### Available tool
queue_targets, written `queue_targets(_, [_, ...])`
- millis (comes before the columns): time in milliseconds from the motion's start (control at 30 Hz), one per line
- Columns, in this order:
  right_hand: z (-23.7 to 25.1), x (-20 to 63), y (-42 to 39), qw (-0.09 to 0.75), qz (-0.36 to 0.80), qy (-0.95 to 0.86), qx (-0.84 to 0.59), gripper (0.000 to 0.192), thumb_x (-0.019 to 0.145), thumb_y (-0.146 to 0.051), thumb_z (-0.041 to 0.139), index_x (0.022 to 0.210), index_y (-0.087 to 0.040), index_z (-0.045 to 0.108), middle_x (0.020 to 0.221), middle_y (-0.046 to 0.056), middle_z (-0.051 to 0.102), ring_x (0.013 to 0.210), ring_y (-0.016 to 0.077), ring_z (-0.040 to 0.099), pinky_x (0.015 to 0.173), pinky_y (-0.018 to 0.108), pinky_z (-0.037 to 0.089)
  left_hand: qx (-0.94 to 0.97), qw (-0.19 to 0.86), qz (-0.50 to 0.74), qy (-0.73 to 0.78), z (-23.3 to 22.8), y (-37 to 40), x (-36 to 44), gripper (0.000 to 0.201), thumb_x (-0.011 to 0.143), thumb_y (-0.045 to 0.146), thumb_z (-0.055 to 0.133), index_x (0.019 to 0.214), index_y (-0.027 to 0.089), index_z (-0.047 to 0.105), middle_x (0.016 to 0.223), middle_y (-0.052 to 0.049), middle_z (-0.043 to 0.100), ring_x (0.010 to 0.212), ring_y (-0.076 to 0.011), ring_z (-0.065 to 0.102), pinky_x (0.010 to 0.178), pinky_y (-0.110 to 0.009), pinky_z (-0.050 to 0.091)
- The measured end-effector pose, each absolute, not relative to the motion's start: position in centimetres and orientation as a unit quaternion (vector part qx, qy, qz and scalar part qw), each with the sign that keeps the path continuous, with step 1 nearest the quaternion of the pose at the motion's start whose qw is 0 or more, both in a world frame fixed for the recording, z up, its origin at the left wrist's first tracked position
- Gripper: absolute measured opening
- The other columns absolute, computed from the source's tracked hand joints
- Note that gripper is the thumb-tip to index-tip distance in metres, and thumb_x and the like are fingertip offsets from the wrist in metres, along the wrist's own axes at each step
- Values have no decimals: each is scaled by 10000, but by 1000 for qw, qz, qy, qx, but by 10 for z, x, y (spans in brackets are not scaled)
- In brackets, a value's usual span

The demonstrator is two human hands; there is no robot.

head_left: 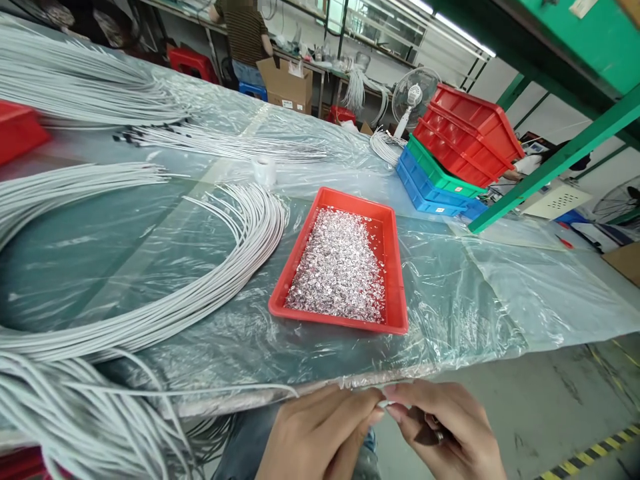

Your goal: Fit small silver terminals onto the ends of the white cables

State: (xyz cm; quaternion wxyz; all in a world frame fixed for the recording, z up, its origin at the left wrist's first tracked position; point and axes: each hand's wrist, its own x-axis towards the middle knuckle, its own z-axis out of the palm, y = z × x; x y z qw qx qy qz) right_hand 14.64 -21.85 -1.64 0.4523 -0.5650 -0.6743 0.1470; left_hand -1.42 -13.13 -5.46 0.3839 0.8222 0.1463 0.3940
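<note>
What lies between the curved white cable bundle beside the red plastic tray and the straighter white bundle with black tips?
In the head view, a white cylindrical roll sits there on clear plastic sheeting.

White cables (200, 297), red tray (397, 280), silvery pieces (337, 267)

At six o'clock I observed the bare left hand (320, 430); at five, the bare right hand (457, 427); at seven, dark-blue trousers (246, 443).
</note>
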Motion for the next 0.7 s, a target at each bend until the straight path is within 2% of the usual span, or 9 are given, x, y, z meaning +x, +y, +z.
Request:
queue_targets(133, [-13,153,-221,418,138,-696,-567,165,1059,-182,454,1158,-197,586,765,18,654,560,149,613,526,247,472,833,396,361,136,-56,-130,-14,203,969,114,435,1022,156,626,738,-36,692,643,-156,681,601,-227,562])
queue_targets(300, [-8,160,-225,365,141,-732,-558,190,1096,-279,404,1195,-193,542,824,46,677,587,174,648,489,269,442,850,396,323,129,-58,-132,-16,225,973,117,427,1093,143,616,767,-52,685,683,-171,681,618,-246,564])
queue_targets(400, [-3,164,-225,339,171,-729,-570,193,1007,-147,445,1147,-210,561,840,23,672,594,165,614,513,268,425,857,390,312,129,-60,-134,-16,235,978,117,414,1102,142,611,764,-53,671,697,-179,671,635,-266,562])
queue_targets(467, [1,167,-224,313,209,-716,-588,313,853,-58,434,1072,-215,593,816,-7,652,606,150,574,541,260,403,861,385,308,123,-62,-134,-16,239,980,120,404,1093,145,614,748,-50,658,693,-183,661,631,-271,555])
queue_targets(533, [5,171,-221,285,270,-693,-605,334,752,-53,417,973,-214,609,756,-38,598,592,127,509,537,253,355,866,380,302,121,-63,-135,-16,247,982,116,393,1093,147,612,753,-52,652,695,-185,649,620,-271,546])
queue_targets(667, [10,180,-209,252,420,-632,-600,133,758,-60,482,752,-191,504,625,-80,378,532,92,308,470,235,232,871,370,303,114,-64,-134,-16,254,999,126,369,1092,148,604,776,-57,646,718,-187,626,639,-282,539])
queue_targets(700, [11,183,-205,242,454,-617,-596,141,778,-66,512,720,-187,468,616,-82,342,536,93,279,460,234,212,872,367,306,110,-64,-133,-16,250,1004,134,369,1086,151,605,768,-53,640,721,-186,618,651,-284,538])
